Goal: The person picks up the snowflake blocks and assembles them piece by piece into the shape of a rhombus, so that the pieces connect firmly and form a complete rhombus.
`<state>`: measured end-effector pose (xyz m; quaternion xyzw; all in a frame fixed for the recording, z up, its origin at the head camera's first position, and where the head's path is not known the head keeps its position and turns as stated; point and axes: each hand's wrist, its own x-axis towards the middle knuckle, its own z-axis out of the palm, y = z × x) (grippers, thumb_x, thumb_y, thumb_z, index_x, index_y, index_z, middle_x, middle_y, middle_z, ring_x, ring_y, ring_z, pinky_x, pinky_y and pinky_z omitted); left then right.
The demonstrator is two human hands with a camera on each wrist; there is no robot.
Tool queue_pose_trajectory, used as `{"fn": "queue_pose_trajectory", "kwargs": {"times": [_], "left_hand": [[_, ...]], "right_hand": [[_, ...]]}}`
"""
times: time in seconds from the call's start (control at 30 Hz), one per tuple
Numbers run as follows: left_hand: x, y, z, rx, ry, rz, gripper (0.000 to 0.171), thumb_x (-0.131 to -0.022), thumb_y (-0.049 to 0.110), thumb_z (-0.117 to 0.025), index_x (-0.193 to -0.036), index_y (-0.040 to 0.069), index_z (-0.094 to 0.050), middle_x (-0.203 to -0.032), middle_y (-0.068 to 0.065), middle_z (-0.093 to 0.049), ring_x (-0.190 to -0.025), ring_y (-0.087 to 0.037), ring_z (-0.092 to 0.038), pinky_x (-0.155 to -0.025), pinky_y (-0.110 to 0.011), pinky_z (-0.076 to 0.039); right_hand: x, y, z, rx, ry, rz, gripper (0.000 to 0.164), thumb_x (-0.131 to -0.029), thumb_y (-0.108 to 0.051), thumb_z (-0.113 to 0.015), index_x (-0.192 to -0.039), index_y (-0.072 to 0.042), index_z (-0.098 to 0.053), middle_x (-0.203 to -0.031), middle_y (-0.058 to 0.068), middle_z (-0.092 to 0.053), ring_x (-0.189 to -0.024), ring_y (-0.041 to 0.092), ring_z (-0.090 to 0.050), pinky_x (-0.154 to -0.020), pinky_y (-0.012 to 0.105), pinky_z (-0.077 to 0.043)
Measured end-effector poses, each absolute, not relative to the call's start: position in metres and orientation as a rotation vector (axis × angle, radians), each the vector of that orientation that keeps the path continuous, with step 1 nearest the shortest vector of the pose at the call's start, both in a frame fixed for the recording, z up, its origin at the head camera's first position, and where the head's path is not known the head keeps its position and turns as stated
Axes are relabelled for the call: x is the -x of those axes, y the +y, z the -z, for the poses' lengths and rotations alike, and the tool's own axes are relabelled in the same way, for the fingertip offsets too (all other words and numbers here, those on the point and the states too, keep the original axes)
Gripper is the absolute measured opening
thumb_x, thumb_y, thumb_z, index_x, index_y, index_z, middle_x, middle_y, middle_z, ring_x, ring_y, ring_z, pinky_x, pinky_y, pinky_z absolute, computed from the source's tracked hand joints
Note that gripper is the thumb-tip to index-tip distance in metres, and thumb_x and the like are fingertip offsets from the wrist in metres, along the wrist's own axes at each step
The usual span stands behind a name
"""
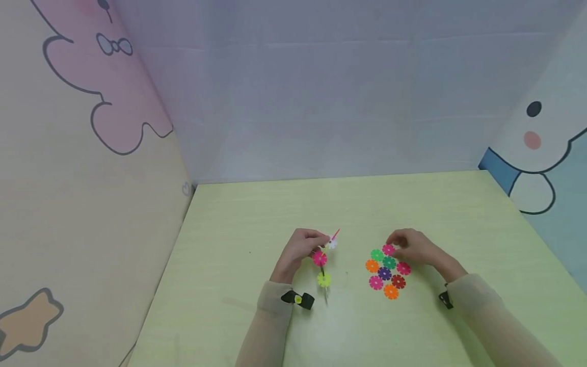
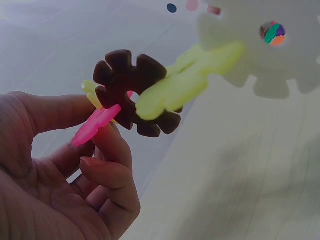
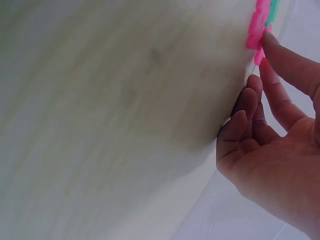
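My left hand (image 1: 298,251) pinches a chain of interlocked plastic snowflake discs between thumb and fingers, off the table. In the left wrist view a pink disc (image 2: 97,123) sits at the fingertips, followed by a dark brown disc (image 2: 112,77), a yellow disc (image 2: 187,85) and a large, blurred white disc (image 2: 245,25). The chain hangs toward the wrist in the head view. My right hand (image 1: 416,247) pinches a pink snowflake disc (image 1: 388,250) at the top of the loose group, thumb and index finger at its edge. Its other fingers are curled near the tabletop in the right wrist view.
Several loose discs lie close together on the pale table (image 1: 220,229), among them a purple disc (image 1: 384,273), a dark red disc (image 1: 398,281) and an orange disc (image 1: 391,292). A wall (image 1: 321,102) stands behind the table, with printed panels at both sides.
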<state>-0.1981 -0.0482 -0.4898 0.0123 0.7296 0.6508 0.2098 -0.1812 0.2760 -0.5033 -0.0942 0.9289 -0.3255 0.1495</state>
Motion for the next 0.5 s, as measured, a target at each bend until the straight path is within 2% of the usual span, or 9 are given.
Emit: {"fn": "queue_pose_trajectory", "kwargs": {"times": [0.5], "left_hand": [[0.1978,-0.0485,0.4903,-0.026,2.042,-1.799,0.018,-0.084,0.021,-0.074,-0.088,0.003,-0.075,-0.078,-0.012,-0.067,-0.056,-0.013,-0.055,-0.053,-0.024,-0.046]], "right_hand": [[0.1817,0.2769,0.5040,0.235,2.718,0.933,0.022,-0.081,-0.011,-0.076,-0.096,-0.007,-0.059,-0.086,0.003,-0.056,-0.082,0.023,-0.051,-0.073,0.038,-0.047]]}}
